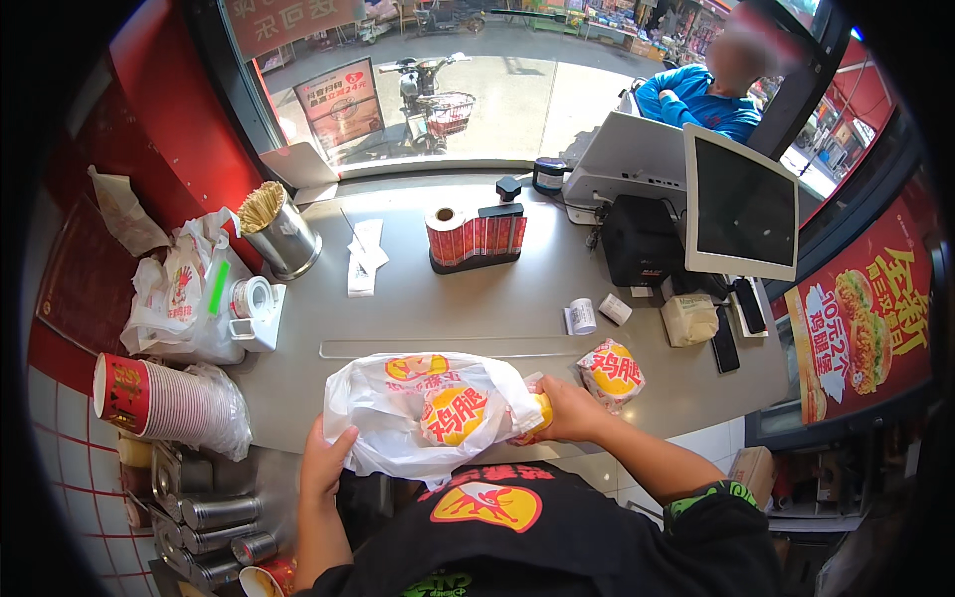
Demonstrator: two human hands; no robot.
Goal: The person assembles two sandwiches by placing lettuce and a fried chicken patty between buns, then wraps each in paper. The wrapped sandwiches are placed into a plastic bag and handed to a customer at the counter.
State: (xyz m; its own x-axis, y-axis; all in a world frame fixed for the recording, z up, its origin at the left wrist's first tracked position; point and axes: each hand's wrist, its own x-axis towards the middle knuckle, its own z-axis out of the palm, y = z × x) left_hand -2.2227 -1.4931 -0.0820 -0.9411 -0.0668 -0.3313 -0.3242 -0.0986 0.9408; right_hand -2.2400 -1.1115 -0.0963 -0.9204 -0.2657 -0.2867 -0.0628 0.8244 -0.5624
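A white plastic carrier bag [357, 407] lies spread at the counter's near edge, its mouth towards me. My left hand [328, 454] grips the bag's left rim between thumb and fingers. Inside the bag sits a burger in printed yellow-and-red paper [453, 416]. My right hand [573, 409] is closed around a second wrapped burger [542, 414], mostly hidden by the fingers, at the bag's right rim. Whether that hand also pinches the plastic cannot be made out. A third wrapped burger [612, 375] rests on the counter just beyond my right hand.
On the steel counter [418, 313] stand a label-roll dispenser [477, 239], a steel canister of wooden sticks [280, 231] and receipt rolls [580, 316]. Stacked paper cups [164, 395] lie left. Right are a monitor [742, 205] and a phone [724, 342]. Outside sits a person in blue [694, 97].
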